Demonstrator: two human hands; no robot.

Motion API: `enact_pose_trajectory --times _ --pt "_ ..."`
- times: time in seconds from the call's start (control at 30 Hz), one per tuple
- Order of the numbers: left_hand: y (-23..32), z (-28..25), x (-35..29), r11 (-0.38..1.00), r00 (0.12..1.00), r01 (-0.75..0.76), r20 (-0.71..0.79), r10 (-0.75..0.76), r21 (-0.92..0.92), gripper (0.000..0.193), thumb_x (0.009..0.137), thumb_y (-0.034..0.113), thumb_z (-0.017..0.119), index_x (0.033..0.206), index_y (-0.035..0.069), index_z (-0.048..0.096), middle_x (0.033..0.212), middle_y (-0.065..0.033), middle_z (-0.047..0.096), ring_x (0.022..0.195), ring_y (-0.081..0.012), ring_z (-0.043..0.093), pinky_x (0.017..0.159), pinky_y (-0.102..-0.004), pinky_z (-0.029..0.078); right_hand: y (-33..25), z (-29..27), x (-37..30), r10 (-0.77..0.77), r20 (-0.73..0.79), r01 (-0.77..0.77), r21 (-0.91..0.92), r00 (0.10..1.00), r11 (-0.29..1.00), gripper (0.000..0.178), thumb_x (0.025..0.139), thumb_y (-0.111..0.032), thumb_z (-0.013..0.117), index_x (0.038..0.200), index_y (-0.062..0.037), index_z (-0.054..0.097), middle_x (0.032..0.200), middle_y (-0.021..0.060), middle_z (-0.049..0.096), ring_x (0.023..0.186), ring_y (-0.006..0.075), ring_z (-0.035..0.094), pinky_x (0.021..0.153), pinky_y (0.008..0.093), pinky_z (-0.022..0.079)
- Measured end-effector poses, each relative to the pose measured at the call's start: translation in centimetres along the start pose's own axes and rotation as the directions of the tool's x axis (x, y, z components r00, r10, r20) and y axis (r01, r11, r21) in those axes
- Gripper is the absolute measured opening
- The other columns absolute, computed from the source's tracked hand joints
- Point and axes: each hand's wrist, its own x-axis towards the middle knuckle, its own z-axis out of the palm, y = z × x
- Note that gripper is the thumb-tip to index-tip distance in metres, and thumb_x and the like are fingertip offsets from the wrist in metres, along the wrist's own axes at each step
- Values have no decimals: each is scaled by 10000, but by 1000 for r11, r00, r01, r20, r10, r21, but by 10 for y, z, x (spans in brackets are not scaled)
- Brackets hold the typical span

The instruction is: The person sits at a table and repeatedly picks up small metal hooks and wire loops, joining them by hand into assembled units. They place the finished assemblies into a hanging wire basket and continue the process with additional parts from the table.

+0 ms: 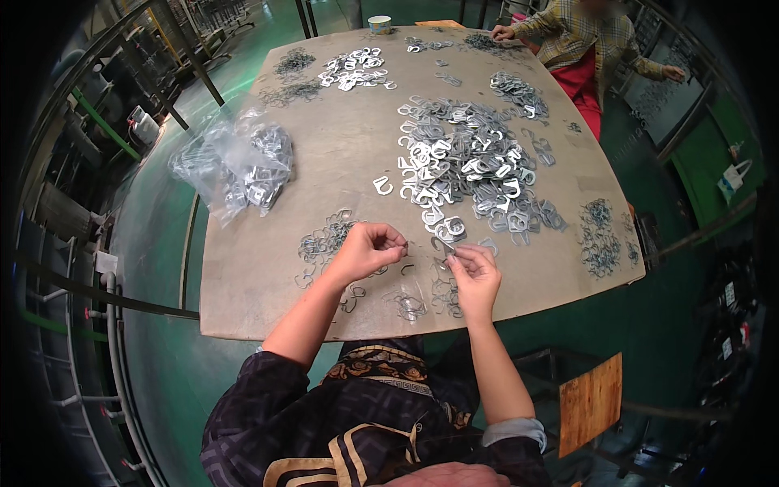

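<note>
My left hand [367, 248] hovers over the near part of the worn brown table [341, 162], its fingers pinched on a small dark wire clip. My right hand [474, 270], close beside it, pinches a small flat metal plate [443, 243] at the fingertips. The two hands nearly meet. Just beyond them lies a big heap of silvery stamped metal plates [462, 162]. Loose wire clips [324, 242] are scattered under and around my left hand, with more wire clips [410, 304] near the table's front edge.
A clear plastic bag of metal parts [243, 166] lies at the table's left. Smaller piles of parts [355, 69] sit at the far side, and a wire pile [599, 235] at the right. Another person [580, 40] works at the far right corner. A cup [379, 23] stands at the far edge. A wooden stool [590, 400] is at lower right.
</note>
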Motion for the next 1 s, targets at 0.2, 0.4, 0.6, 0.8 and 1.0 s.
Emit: enact_pose_trajectory --times 0.2,0.4,0.6,0.8,1.0 --pt "36 20 -9 953 955 -282 -58 290 109 117 756 101 789 829 53 711 1001 -33 614 960 -108 566 802 -266 440 -7 13 -5 -36 48 41 -87 998 995 155 789 36 726 941 41 697 1052 98 618 793 157 675 688 264 552" --pt "24 32 -4 905 910 -383 -94 405 187 110 783 103 769 852 50 701 1048 -61 646 985 -149 584 867 -286 449 -12 17 -9 -69 85 83 -169 994 982 166 782 31 731 945 32 703 1041 102 629 765 160 679 672 260 545" --pt "16 26 -11 941 953 -295 -124 277 -164 97 876 65 678 922 -2 626 914 -84 711 909 -156 660 854 -301 498 13 -13 24 -35 42 47 -319 998 947 195 808 -94 746 979 -4 716 979 116 620 763 204 646 684 321 522" --pt "21 21 -14 945 948 -307 -125 292 -118 87 879 63 667 923 1 625 933 -84 704 916 -147 654 850 -295 497 71 -18 62 -259 77 190 -875 963 446 474 743 -278 811 1117 -18 680 939 154 591 821 320 609 731 386 501" --pt "18 17 -18 952 950 -295 -126 284 -82 85 873 58 671 915 -2 628 932 -82 703 904 -144 652 847 -296 497 40 -7 77 191 92 -33 -824 977 565 401 721 -176 827 1056 -35 659 922 137 645 875 304 625 785 390 497"
